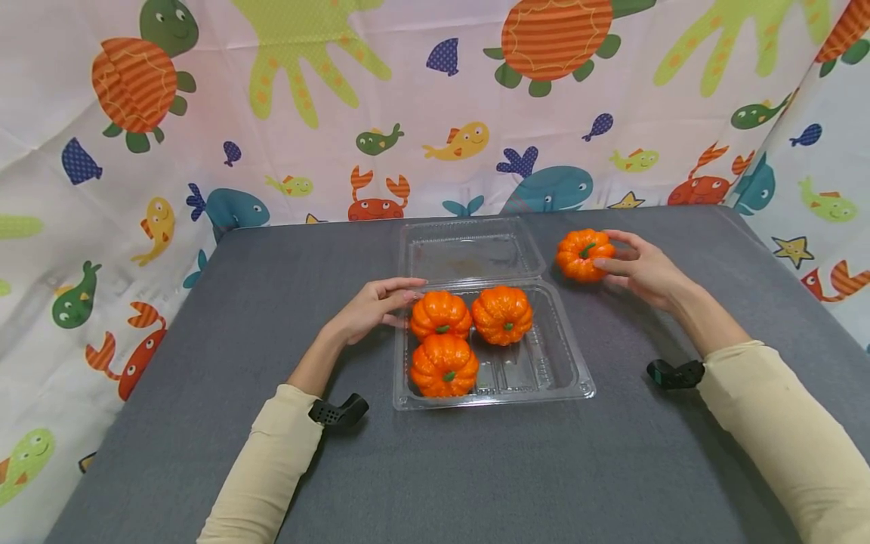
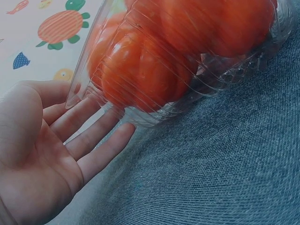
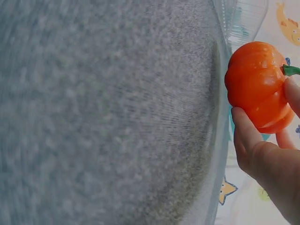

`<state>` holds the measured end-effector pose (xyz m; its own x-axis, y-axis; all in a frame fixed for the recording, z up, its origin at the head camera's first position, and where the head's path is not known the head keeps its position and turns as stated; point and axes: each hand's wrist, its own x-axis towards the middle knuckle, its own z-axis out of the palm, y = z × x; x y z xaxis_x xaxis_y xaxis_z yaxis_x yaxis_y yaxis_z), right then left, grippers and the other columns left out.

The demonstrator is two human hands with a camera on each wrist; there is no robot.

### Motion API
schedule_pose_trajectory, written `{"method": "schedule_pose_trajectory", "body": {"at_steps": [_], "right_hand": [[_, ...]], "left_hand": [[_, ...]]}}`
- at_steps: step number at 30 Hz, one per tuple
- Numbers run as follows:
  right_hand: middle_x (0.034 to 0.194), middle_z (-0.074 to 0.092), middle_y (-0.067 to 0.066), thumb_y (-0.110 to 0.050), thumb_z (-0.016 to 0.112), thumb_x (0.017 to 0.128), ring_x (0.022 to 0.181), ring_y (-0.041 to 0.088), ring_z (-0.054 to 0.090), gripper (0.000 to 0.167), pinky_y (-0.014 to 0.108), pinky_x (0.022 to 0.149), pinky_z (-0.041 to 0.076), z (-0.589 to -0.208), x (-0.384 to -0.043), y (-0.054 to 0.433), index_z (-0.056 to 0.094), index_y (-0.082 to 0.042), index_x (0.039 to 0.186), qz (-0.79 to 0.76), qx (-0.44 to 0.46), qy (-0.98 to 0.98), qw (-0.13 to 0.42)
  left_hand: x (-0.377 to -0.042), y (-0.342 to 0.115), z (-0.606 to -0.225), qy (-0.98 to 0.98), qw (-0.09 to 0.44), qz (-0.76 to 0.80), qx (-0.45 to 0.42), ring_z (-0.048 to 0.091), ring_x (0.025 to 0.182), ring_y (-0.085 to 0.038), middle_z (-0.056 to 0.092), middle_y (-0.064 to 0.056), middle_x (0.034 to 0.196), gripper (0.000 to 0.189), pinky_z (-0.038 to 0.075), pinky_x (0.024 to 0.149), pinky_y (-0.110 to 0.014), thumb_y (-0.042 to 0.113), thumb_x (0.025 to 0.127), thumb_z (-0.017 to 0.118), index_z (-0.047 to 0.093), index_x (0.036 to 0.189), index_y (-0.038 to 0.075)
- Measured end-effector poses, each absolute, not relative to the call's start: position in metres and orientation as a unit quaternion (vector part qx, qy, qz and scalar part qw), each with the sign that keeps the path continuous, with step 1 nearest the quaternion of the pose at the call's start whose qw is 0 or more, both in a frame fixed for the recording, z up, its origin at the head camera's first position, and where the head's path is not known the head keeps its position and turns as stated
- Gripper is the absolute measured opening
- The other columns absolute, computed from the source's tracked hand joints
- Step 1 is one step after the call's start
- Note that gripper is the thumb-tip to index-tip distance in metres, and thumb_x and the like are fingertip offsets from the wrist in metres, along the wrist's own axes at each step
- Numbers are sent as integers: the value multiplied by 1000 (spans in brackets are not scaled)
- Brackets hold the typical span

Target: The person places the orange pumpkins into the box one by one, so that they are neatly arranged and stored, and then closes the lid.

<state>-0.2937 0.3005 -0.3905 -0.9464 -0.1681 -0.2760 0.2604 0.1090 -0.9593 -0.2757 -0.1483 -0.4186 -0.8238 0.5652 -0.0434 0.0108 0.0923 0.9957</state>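
Note:
Pinched between the thumb and fingers of my right hand (image 1: 646, 268) is a small orange pumpkin (image 1: 583, 255) with a green stem, just right of the container's lid. In the right wrist view, the fingertips press the sides of this pumpkin (image 3: 258, 86). My left hand (image 1: 374, 308) has its fingers extended at the left wall of a clear plastic clamshell container (image 1: 567, 355). The left wrist view shows these straight fingers (image 2: 101, 152) touching the clear wall from outside. Inside the base sit three more pumpkins: back left (image 1: 440, 313), back right (image 1: 503, 313) and front left (image 1: 444, 366).
The container's hinged lid (image 1: 469, 253) lies folded back, away from me. A grey cloth covers the table (image 1: 476, 468). Behind and beside it hangs a curtain (image 1: 299, 151) printed with sea animals. Black wrist cameras (image 1: 340, 412) are strapped near both sleeves.

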Motion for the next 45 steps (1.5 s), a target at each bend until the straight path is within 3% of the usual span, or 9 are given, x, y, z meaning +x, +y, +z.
{"method": "schedule_pose_trajectory", "body": {"at_steps": [8,22,31,45], "right_hand": [[132,32,6,-12,66,91,115,19,43,67,37,98,41,-375,-284,298,28,-21,146,-686,12,716,129],[132,33,11,-2,59,93,114,20,47,63,23,86,50,-355,-261,279,30,-19,146,-651,-86,743,129],[133,38,12,2,59,92,116,19,48,64,27,88,50,-345,-244,266,29,-11,147,-617,-160,759,136],[136,44,7,6,61,89,119,18,48,60,28,90,49,-348,-217,248,38,-10,142,-583,-271,750,154]], "left_hand": [[-276,-149,-418,708,216,639,207,53,118,-33,51,-22,133,41,54,80,-44,12,100,50,46,138,-4],[-276,-150,-418,705,212,644,207,55,116,-32,52,-22,132,40,54,80,-44,11,100,50,46,137,-4],[-275,-149,-417,705,213,643,211,55,116,-32,52,-22,132,41,54,79,-44,11,100,50,45,137,-5],[-275,-148,-418,707,213,641,209,54,117,-33,51,-23,133,41,54,79,-44,11,100,50,45,137,-6]]}}
